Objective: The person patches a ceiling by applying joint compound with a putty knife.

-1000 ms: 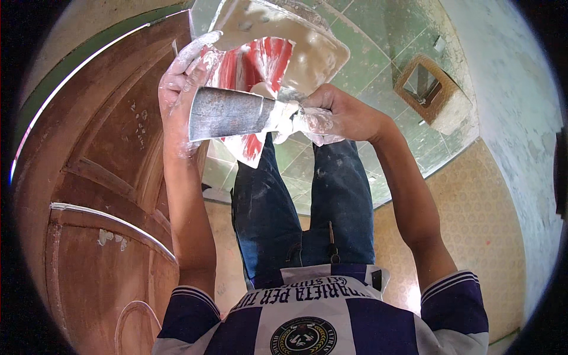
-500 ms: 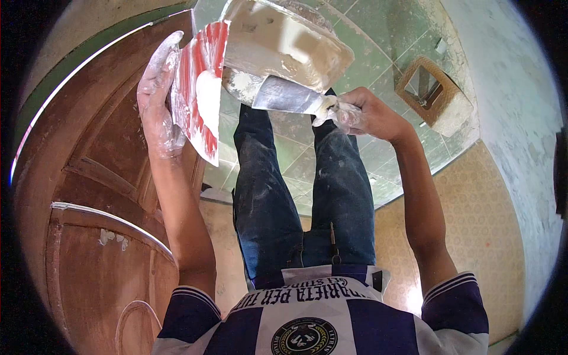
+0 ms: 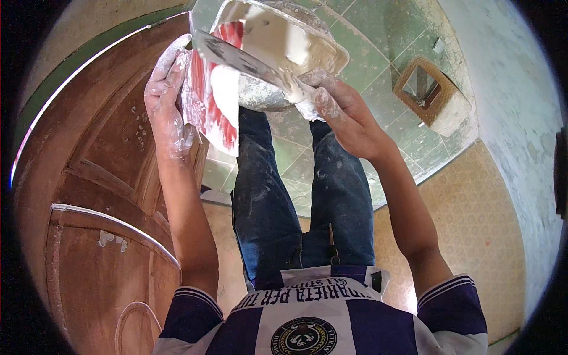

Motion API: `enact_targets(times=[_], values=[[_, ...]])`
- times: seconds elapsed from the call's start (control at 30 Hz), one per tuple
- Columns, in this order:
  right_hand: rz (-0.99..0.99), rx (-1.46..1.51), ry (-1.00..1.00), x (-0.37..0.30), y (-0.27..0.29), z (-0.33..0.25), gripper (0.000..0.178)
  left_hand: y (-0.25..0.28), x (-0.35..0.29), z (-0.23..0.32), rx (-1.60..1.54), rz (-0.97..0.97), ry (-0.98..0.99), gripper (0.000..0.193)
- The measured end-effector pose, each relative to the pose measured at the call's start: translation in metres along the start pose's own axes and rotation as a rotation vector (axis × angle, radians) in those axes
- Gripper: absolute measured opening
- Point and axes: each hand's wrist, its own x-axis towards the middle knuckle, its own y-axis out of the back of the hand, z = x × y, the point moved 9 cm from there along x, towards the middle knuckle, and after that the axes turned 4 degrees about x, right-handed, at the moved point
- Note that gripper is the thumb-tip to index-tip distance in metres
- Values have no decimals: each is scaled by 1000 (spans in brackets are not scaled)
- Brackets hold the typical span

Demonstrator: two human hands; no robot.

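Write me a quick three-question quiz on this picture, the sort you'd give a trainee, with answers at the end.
1. Which hand holds the scraper?
A left
B right
C neither

2. True or false: the face of the red sheet is clean.

3. Fill in the blank: the brown wooden door is on the ____ side of the picture.

Key:
1. B, the right hand.
2. False; white paste covers part of it.
3. Left.
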Motion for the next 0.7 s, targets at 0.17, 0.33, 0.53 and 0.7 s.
enact_targets(times=[0.17, 0.33, 0.53, 0.7], values=[[61, 49, 117, 2, -1, -6, 38, 7, -5, -6, 101, -84, -105, 39], [56, 80, 185, 10, -5, -3, 40, 10, -9, -18, 263, 95, -28, 49], [33, -75, 110, 7, 1, 0, 39, -4, -6, -10, 140, -57, 45, 37], [73, -166, 115, -3, 12, 33, 38, 17, -2, -13, 101, 0, 81, 35]])
